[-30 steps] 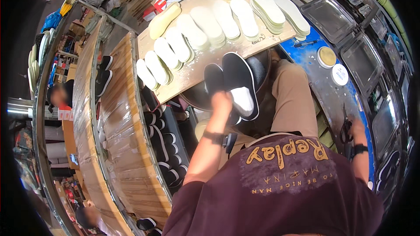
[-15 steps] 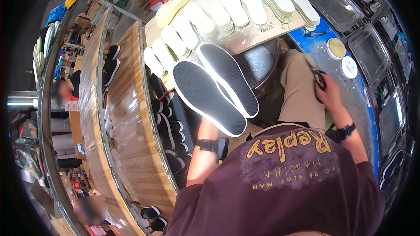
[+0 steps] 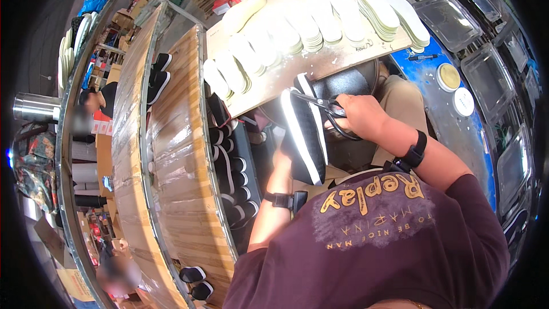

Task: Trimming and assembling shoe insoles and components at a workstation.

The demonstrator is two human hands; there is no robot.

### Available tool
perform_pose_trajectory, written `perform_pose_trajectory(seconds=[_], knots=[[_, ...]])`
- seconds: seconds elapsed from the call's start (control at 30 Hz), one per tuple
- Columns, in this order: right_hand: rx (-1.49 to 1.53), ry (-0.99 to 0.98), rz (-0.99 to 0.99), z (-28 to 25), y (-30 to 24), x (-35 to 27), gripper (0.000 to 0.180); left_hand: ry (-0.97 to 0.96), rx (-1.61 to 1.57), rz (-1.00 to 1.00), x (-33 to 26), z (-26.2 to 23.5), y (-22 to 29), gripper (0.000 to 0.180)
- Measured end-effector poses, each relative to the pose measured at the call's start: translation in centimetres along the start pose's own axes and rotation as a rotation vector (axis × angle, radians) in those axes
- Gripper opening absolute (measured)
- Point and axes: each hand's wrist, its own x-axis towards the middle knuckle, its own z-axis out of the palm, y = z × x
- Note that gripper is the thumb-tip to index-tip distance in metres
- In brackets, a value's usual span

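Above my lap, a pair of black shoes [image 3: 302, 140] with white sole edges is tilted up, one shoe close beside the other. My left hand [image 3: 282, 157] holds the pair from the left and below; its fingers are mostly hidden behind the shoes. In my right hand [image 3: 368, 115] is a pair of black-handled scissors [image 3: 326, 103]. My fingers are wrapped round the handles, and the blades reach across the upper part of the shoes. Whether the blades touch the shoes or a thread, I cannot make out.
A wooden board [image 3: 337, 60] ahead bears several stacks of pale insoles [image 3: 377, 11]. Round tubs [image 3: 464, 102] and a marker [image 3: 422, 57] lie on the blue bench at right. Wrapped wooden shelving [image 3: 183, 137] stands at left, with dark shoes [image 3: 158, 86] on it. Two people are beyond.
My right hand has swung left from beside my knee, bringing the scissors up to the shoes. My left hand has turned the shoes from soles-up to edge-on.
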Motion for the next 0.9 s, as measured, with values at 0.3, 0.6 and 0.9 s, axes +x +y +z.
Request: perform_pose_trajectory(seconds=[0.3, 0.6, 0.9], knots=[[-0.008, -0.001, 0.135, 0.2, 4.3, -1.0, 0.053, 0.002, -0.122, -0.030, 1.1, 2.0, 1.1, 0.040], [-0.120, 0.091, 0.455, -2.2, 10.4, -6.0, 0.043, 0.006, -0.243, -0.075, 2.2, 4.3, 1.9, 0.037], [-0.483, 0.050, 1.102, -3.5, 23.1, -31.1, 0.030, 0.290, 1.064, 0.594, 10.6, 7.6, -0.2, 0.027]])
